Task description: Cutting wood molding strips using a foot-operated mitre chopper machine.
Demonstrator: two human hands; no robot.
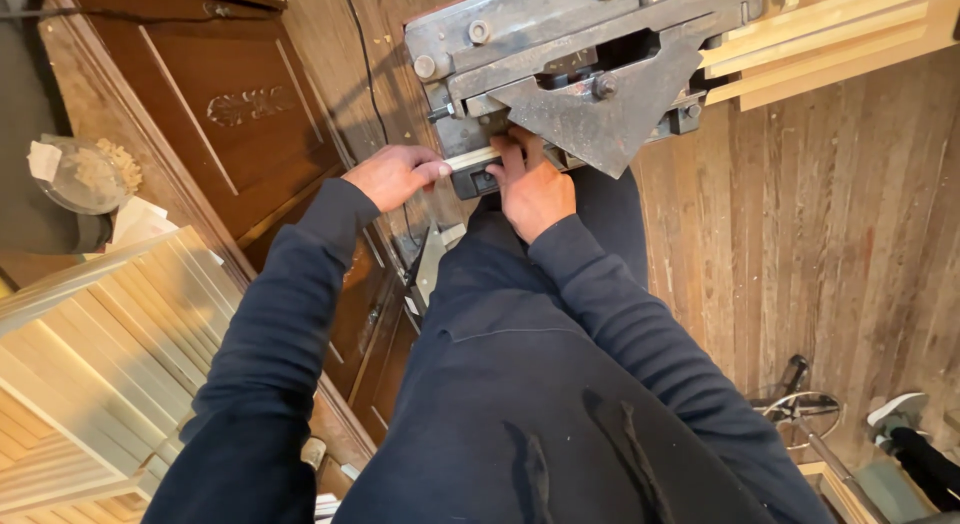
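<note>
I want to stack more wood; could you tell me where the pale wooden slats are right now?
In the head view, the pale wooden slats are stacked at lower left, beside the left sleeve.

a stack of pale wood strips (110, 364) beside a carved dark door panel (240, 114) on plank floor (820, 234).

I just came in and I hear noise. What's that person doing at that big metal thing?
A person in dark sleeves stands at a heavy grey metal machine. The left hand and right hand both grip a thin pale strip at the machine's front edge, fingers pinching it from either side. Pale wooden slats are stacked to the left, and more lie at the upper right. The floor is worn wood planks.
</note>
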